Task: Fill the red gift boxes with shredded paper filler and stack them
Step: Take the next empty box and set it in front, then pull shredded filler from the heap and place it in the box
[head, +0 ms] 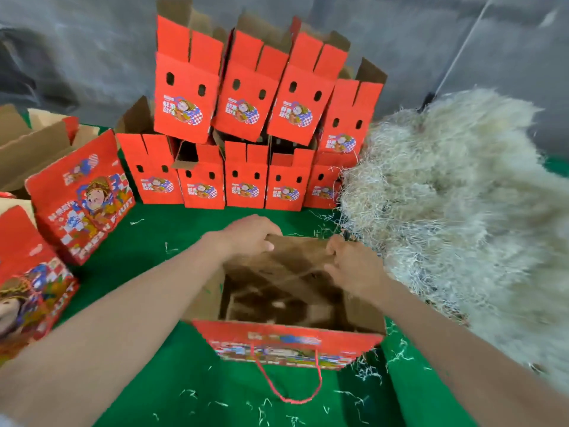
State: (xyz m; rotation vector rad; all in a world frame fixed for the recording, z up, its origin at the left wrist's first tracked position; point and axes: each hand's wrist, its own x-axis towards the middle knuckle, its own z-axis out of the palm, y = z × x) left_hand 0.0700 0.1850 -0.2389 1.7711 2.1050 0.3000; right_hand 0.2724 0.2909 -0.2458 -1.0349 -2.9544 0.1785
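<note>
Shredded paper heap (455,211) just right of right hand (351,263), stacked red boxes (246,118) beyond both hands, open red gift box (286,337) beneath them, mouth up, long axis left-right, left hand (249,235) and right gripping its far flap.

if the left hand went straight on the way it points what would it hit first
The left hand grips the far flap of the open box. Past that, it would probably hit the near edge of the shredded paper pile, though depth is unclear.

A green surface (215,396) bears red gift boxes (244,177), heaped shredded paper (446,195) and stray shreds (366,371).
</note>
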